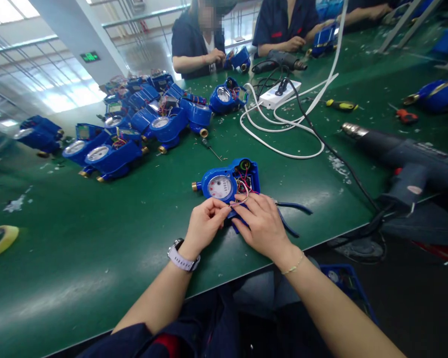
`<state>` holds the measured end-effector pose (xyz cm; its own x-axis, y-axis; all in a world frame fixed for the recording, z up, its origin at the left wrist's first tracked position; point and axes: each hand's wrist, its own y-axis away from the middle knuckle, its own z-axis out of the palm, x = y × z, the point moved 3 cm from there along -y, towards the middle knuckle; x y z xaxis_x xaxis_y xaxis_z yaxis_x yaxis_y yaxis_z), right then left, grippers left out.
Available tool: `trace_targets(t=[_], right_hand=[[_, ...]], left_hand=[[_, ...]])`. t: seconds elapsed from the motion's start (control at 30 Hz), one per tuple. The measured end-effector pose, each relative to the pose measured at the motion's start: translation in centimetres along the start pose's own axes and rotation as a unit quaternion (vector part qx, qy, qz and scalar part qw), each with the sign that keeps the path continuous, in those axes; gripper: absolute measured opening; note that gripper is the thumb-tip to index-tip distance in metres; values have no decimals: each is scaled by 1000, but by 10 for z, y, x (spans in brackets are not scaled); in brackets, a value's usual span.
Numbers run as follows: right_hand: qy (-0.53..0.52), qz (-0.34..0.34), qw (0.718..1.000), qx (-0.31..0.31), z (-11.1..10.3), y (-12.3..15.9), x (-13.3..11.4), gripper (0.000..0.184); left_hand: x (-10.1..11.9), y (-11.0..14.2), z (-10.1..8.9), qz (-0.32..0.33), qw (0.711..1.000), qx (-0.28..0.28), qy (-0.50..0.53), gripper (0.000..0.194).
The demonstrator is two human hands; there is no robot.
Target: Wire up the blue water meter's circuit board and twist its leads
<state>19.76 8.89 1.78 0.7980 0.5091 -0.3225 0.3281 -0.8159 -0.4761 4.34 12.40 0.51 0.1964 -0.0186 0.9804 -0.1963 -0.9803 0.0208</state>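
Observation:
A blue water meter [224, 183] with a round white dial, brass end fittings and an open compartment of red and black wires lies on the green table [97, 248] in front of me. My left hand [203, 223], a white watch on its wrist, pinches a thin wire at the meter's near edge. My right hand [261, 223] is closed beside it, its fingers on the same wires. Blue-handled pliers [293, 209] lie just under and to the right of my right hand.
Several more blue meters [134, 129] are heaped at the back left. A heat gun [403, 154] lies at the right with its black cord; a white power strip [280, 94] and looped cable sit behind. Yellow tape roll [0, 238] at left. Co-workers' hands work opposite.

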Motion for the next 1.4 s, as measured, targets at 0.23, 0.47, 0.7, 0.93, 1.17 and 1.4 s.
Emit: trace_targets(t=[0.23,0.47,0.7,0.93,1.17,1.4], right_hand=[[25,41,998,-29,-9,15,3,20],[-105,115,988,4,-18,23,4,15],[-180,194,964,32,-12,22,3,7],[-118,204,971,36,-4,22,-12,4],[-158,185,969,28,-2,22,-15,9],[-189,178,966,22,-1,26,-14,18]], left_hand=[[-1,4,10,12,999,-31,7,21],[9,5,-12,95,987,112,61,29],[20,16,-12,267,951,58,-145,43],[28,20,-6,388,858,69,-329,2],[19,20,-12,395,842,28,-365,9],[20,21,-10,405,833,61,-372,7]])
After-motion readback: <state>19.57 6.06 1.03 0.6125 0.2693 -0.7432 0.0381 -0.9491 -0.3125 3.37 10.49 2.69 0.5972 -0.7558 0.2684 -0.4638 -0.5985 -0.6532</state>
